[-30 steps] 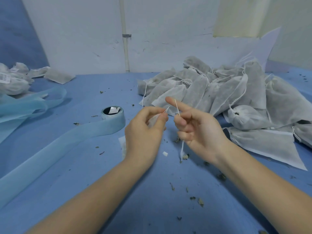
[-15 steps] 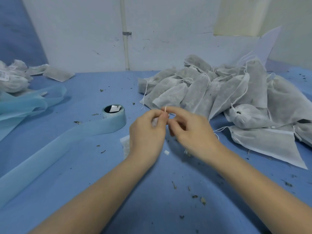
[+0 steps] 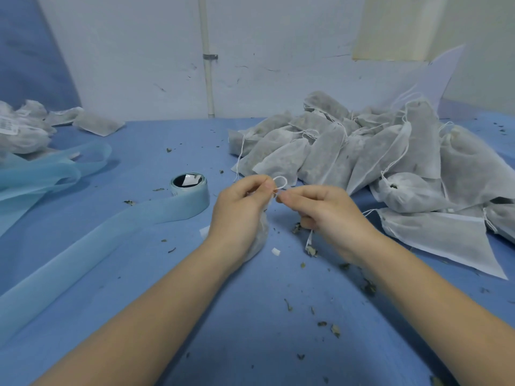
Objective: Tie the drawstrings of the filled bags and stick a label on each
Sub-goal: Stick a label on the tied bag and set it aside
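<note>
Knot-tying in progress on one small filled bag (image 3: 257, 235), which sits on the blue counter (image 3: 250, 330) mostly hidden under the left hand (image 3: 239, 213). That hand pinches the drawstring (image 3: 279, 183) right at the bag's neck, thumb against forefinger, so its grip is narrow and holding string. The right hand (image 3: 326, 215) pinches the other side of the string, touching the same spot, with a loose tail (image 3: 308, 240) hanging below its curled fingers. A small loop stands up between the two pinches.

What could go wrong, I'd guess: the loop is tiny and the string is thin, so it could slip out of either pinch and collapse before the tail goes through. Pulling too hard might also pucker the neck unevenly or shake out more leaf bits. The counter already has plenty of crumbs (image 3: 334, 328) scattered about.

Around it: a big heap of untied bags (image 3: 376, 151) on the right, just beside the right hand, with strings dangling everywhere, easy to snag the wrong one. Label roll (image 3: 189, 185) sits left of the hands, its pale blue backing strip (image 3: 83, 252) trailing off toward the near left edge. Finished bags (image 3: 22, 132) are piled far left, at least one with a label. Nothing blocks the reach to the roll.
</note>
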Demonstrator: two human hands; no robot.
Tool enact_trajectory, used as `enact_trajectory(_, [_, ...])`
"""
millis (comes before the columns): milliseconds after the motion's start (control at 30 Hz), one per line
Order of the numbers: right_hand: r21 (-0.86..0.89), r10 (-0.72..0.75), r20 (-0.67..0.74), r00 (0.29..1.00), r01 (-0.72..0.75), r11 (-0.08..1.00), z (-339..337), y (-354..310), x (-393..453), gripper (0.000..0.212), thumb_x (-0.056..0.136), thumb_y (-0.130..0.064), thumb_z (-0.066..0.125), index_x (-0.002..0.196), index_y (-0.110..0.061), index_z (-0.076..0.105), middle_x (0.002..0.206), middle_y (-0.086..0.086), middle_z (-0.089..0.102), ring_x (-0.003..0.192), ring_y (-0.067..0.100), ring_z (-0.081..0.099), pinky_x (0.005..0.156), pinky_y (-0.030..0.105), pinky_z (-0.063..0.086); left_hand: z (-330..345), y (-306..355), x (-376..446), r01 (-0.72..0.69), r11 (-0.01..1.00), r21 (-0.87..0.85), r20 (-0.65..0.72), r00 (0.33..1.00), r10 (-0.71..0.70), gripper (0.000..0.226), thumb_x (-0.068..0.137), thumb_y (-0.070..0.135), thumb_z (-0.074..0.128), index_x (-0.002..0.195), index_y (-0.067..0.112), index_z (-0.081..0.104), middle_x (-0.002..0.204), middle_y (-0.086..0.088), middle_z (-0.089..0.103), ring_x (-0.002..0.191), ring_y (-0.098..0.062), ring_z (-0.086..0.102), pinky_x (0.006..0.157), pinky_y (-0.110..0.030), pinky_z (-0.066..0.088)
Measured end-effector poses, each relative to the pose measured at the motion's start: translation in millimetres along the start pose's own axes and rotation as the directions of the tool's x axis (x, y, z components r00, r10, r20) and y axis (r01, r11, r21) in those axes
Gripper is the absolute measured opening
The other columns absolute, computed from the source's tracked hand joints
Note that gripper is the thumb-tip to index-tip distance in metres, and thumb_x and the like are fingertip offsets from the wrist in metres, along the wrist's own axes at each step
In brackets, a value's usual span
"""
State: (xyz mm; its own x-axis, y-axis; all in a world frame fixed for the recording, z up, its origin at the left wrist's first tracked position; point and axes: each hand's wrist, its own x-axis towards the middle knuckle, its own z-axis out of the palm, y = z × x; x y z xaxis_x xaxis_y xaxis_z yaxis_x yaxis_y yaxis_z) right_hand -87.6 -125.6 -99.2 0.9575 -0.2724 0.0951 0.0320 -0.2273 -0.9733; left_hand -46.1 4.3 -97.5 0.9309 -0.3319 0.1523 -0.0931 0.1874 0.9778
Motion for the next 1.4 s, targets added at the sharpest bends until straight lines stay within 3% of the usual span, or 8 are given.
enact_trajectory(133, [-0.017,0.025,0.031,0.999,-0.025,1.000,-9.0,-5.3,1.3,0.027,0.077,-0.030,0.074,0.091,-0.008,0.077,0.044,-0.016,0.039,0.045,0.006,0.027,0.044,0.013,0.026,-3.4,1.7,-5.1,-0.177,0.944,0.278,0.135,0.980,0.145,0.020,0.093,0.015,0.055,0.077,0.022,0.064,0.079,0.011,0.057,0.073,0.004,0.051,0.072,-0.008,0.036])
enact_trajectory(233, [0.110,0.134,0.084,0.987,-0.143,0.984,-15.2,-6.4,2.0,0.019,0.079,-0.018,0.073,0.081,0.000,0.070,0.048,-0.011,0.035,0.050,0.009,0.022,0.042,0.017,0.022,-5.4,-1.6,-7.9,-0.451,0.601,0.660,0.241,0.885,0.399,0.018,0.093,0.016,0.055,0.080,0.023,0.064,0.083,0.012,0.051,0.081,-0.002,0.047,0.072,-0.009,0.032])
enact_trajectory(367, [0.340,0.170,0.158,0.973,-0.216,0.916,-17.5,-5.7,3.0,0.024,0.073,-0.024,0.074,0.081,-0.001,0.070,0.056,-0.003,0.045,0.047,0.006,0.025,0.040,0.015,0.022,-2.0,-8.3,-8.5,-0.450,0.462,0.764,0.201,0.847,0.493,0.013,0.093,0.014,0.056,0.087,0.009,0.066,0.085,0.010,0.049,0.085,-0.015,0.047,0.071,-0.021,0.033])
enact_trajectory(533, [0.101,0.105,0.104,0.989,-0.116,0.988,-17.9,-4.2,-2.9,0.012,0.074,-0.019,0.077,0.083,-0.011,0.079,0.077,0.003,0.057,0.052,0.005,0.031,0.047,0.013,0.030,-2.0,-16.5,-11.7,-0.461,0.381,0.802,0.205,0.810,0.550,0.011,0.090,0.008,0.059,0.084,0.003,0.067,0.083,-0.005,0.059,0.079,-0.017,0.041,0.068,-0.027,0.035])
enact_trajectory(700, [-0.098,0.039,0.082,0.996,-0.031,0.995,-24.4,-8.4,-5.9,0.007,0.078,-0.027,0.076,0.083,-0.024,0.079,0.073,-0.018,0.072,0.054,-0.009,0.053,0.051,0.005,0.038,-3.7,-15.1,-11.1,-0.481,0.403,0.779,0.234,0.818,0.525,0.014,0.092,0.010,0.057,0.083,0.004,0.066,0.080,0.000,0.054,0.077,-0.015,0.040,0.066,-0.020,0.031])
enact_trajectory(967, [-0.182,0.059,0.055,0.997,-0.048,0.982,-27.3,-9.1,-6.3,0.006,0.080,-0.024,0.074,0.080,-0.020,0.079,0.053,-0.014,0.055,0.046,0.000,0.039,0.048,0.007,0.034,-2.4,-14.0,-12.2,-0.497,0.441,0.747,0.272,0.834,0.480,0.012,0.092,0.012,0.058,0.086,0.007,0.067,0.081,0.006,0.050,0.078,-0.015,0.040,0.069,-0.020,0.029])
enact_trajectory(1233, [0.162,0.234,0.069,0.970,-0.242,0.957,-19.5,-7.1,-2.9,0.012,0.078,-0.005,0.072,0.087,0.002,0.069,0.063,0.003,0.039,0.051,0.009,0.027,0.045,0.019,0.025,-1.3,-17.9,-13.7,-0.478,0.378,0.793,0.249,0.821,0.515,0.021,0.090,0.018,0.052,0.084,0.003,0.065,0.083,-0.008,0.057,0.080,-0.023,0.046,0.072,-0.027,0.035])
enact_trajectory(1400, [0.451,0.333,0.249,0.910,-0.413,0.792,-16.3,-13.4,-4.8,0.021,0.063,-0.003,0.067,0.083,0.000,0.062,0.057,-0.002,0.038,0.050,0.004,0.022,0.041,0.012,0.018,-0.5,-15.2,-14.1,-0.437,0.497,0.749,0.193,0.863,0.467,0.007,0.092,0.011,0.056,0.095,0.007,0.061,0.095,-0.002,0.056,0.093,-0.024,0.049,0.083,-0.030,0.036])
